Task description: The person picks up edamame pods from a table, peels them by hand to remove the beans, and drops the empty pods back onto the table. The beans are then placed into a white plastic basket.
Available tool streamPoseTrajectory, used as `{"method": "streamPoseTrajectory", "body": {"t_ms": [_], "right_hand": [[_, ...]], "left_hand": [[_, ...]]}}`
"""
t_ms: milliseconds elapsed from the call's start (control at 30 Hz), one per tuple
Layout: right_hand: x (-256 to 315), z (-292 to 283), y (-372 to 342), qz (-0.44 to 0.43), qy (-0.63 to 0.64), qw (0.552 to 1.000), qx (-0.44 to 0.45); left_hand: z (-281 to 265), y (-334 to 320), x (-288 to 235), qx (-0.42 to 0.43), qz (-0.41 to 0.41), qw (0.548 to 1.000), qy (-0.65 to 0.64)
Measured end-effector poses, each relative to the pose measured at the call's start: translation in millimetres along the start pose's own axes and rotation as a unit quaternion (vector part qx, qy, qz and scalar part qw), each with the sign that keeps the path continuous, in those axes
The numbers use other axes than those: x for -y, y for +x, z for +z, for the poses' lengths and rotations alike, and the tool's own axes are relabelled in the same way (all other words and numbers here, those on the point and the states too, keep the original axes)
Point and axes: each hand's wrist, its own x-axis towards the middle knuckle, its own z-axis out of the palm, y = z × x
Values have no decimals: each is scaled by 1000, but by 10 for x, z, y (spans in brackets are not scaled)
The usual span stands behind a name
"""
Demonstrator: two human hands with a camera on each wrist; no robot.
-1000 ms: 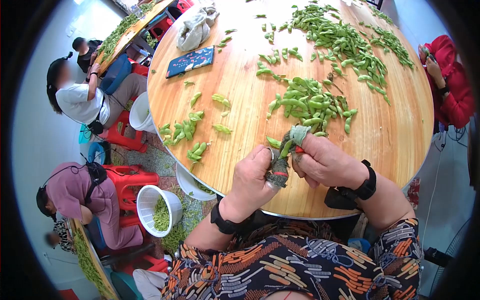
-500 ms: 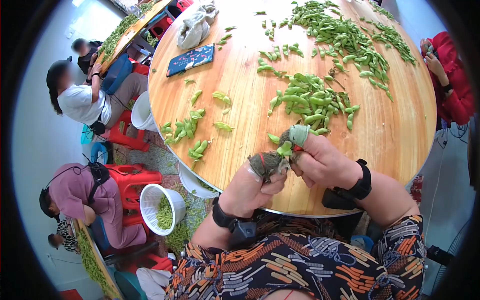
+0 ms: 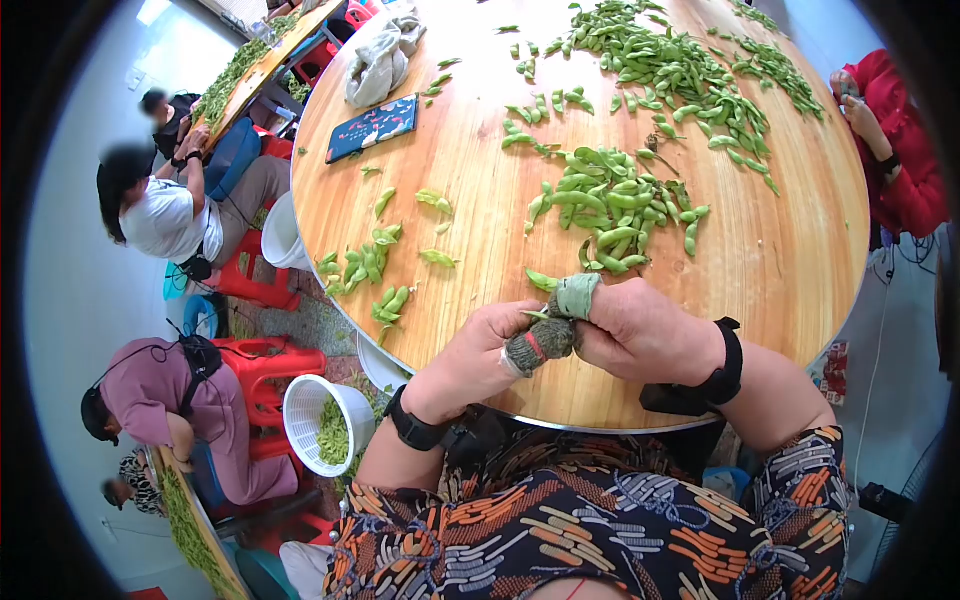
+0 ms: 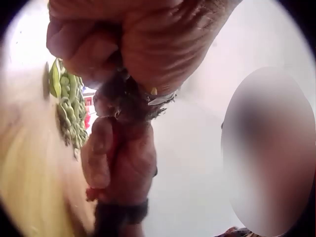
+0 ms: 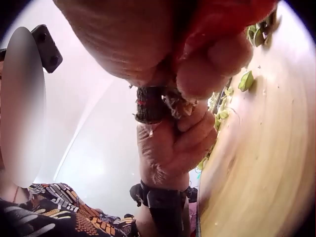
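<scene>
My left hand (image 3: 475, 355) and right hand (image 3: 645, 335) meet over the front edge of the round wooden table (image 3: 440, 310). Both thumbs wear cloth covers: the left thumb cover (image 3: 540, 345) is dark knit with a red band, the right thumb cover (image 3: 576, 297) has pale green wrapping. A thin green end of an edamame pod (image 3: 537, 315) shows between the hands, pinched at the left fingertips; the rest is hidden by fingers. The right fingers curl against the left thumb at the same spot. Beyond them lies a heap of edamame pods (image 3: 610, 200), with a single pod (image 3: 542, 280) nearer.
A larger pod pile (image 3: 660, 60) spreads at the back. Several pale pods (image 3: 365, 262) lie left, near a dark blue booklet (image 3: 372, 128) and a grey cloth bag (image 3: 383, 60). Left on the floor stands a white basket (image 3: 327, 425). A person in red (image 3: 895, 150) sits at right.
The light green pod that showed between the thumbs half a second ago is now mostly covered. My left thumb has turned down, and the hands have drawn closer together.
</scene>
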Motion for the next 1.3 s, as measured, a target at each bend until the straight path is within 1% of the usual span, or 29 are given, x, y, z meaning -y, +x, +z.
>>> {"method": "streamPoseTrajectory", "body": {"t_ms": [67, 100, 133, 167, 200, 267, 300, 367, 400, 433, 500, 533, 567, 633, 667, 700, 733, 767, 800, 833, 900, 933, 1000, 1033, 1100, 1233, 1300], "right_hand": [[0, 3, 6, -7, -5, 1000, -3], [22, 4, 9, 15, -6, 1000, -5], [42, 6, 9, 37, -9, 999, -7], [61, 25, 5, 40, -13, 999, -9], [82, 60, 1, 44, -34, 998, -29], [99, 117, -8, 39, -74, 995, -54], [99, 136, -8, 41, -81, 994, -56], [66, 169, 15, 16, -62, 992, -104], [-10, 189, 35, -2, -94, 989, -118], [-36, 171, 37, -2, -94, 988, -120], [-47, 163, 82, 109, -214, 970, -30], [-19, 101, 93, 152, -212, 965, -5], [-11, 33, 96, 150, -202, 968, 5], [-51, -84, 48, 74, -241, 966, -54], [-75, -120, 28, 77, -232, 968, -56], [-87, -155, 17, 80, -227, 969, -61], [-62, -203, 16, 76, -237, 966, -67], [-79, -226, 18, 78, -238, 966, -69], [-97, -258, 26, 83, -237, 964, -85], [-110, -292, 34, 88, -236, 963, -99], [-122, -349, 49, 91, -223, 964, -112], [-121, -371, 52, 107, -226, 962, -112], [-119, -396, 56, 123, -231, 958, -114], [-119, -398, 58, 126, -235, 958, -110], [-117, -391, 49, 128, -239, 956, -108], [-126, -424, 50, 139, -259, 951, -96], [-157, -424, 48, 144, -274, 946, -90]], "left_hand": [[17, -3, 22, 16, 10, 999, -46], [39, 0, 21, 18, 10, 999, -46], [73, 10, 11, -7, -6, 997, -81], [106, 17, 11, -29, -21, 993, -116], [114, 25, 69, -23, -19, 993, -118], [105, 35, 223, -96, -3, 994, -58], [84, 0, 216, -89, 2, 994, -59], [18, -93, 184, -104, -100, 972, -186], [35, -95, 192, -144, -84, 947, -276], [-10, -65, 228, -143, -84, 947, -275], [-131, -32, 282, -162, -40, 882, -441], [-132, -42, 304, -191, -25, 876, -442], [-127, -62, 287, -204, -28, 872, -444], [-98, -149, 277, -226, -8, 890, -397], [-39, -225, 188, -213, 1, 920, -328], [37, -282, 171, -219, -5, 919, -330], [130, -308, 163, -204, 26, 968, -143], [202, -325, 168, -179, 58, 981, 49], [212, -291, 250, -137, 172, 935, 278], [241, -327, 226, -113, 177, 873, 440], [320, -290, 160, -119, 121, 823, 542], [299, -268, 204, -120, 125, 822, 543], [245, -206, 349, -96, 174, 794, 575], [235, -216, 383, -95, 177, 793, 575], [221, -268, 399, -76, 172, 778, 599], [191, -375, 446, -83, 174, 772, 606], [167, -435, 456, -86, 192, 794, 571]]}}
